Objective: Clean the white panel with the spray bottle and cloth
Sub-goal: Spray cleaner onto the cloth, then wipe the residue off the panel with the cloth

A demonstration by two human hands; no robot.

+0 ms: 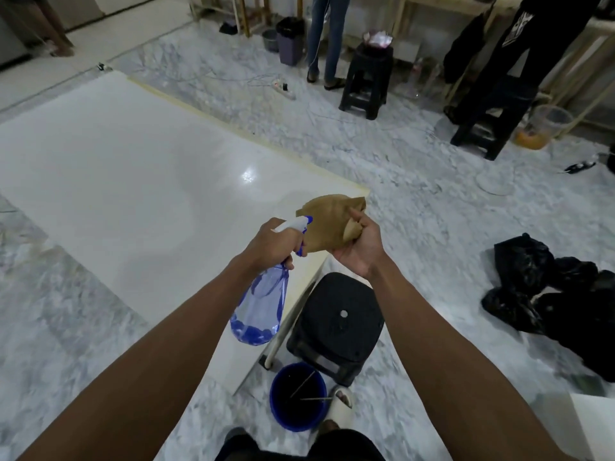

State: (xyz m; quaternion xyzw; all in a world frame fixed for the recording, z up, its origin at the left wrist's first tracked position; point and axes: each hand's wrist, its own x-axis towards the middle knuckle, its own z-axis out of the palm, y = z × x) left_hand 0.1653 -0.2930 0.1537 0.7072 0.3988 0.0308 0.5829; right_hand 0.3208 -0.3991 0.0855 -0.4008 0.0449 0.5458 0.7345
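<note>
Blue plastic is seen nearest: one round bucket (297, 401) on the marble floor, beside one black plastic stool (336, 324). One translucent blue spray bottle (261, 309) is gripped at the neck by the left hand (271, 246). One tan cloth (327, 224) is pinched by the right hand (357, 244). One large white panel (126, 181) lies beyond; its left part is cut off.

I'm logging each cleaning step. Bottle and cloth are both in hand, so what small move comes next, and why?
Probably squeeze the trigger: the left hand grips the spray bottle with its nozzle aimed toward the brown cloth held up by the right hand, above the white panel, not yet wiping it.
</note>
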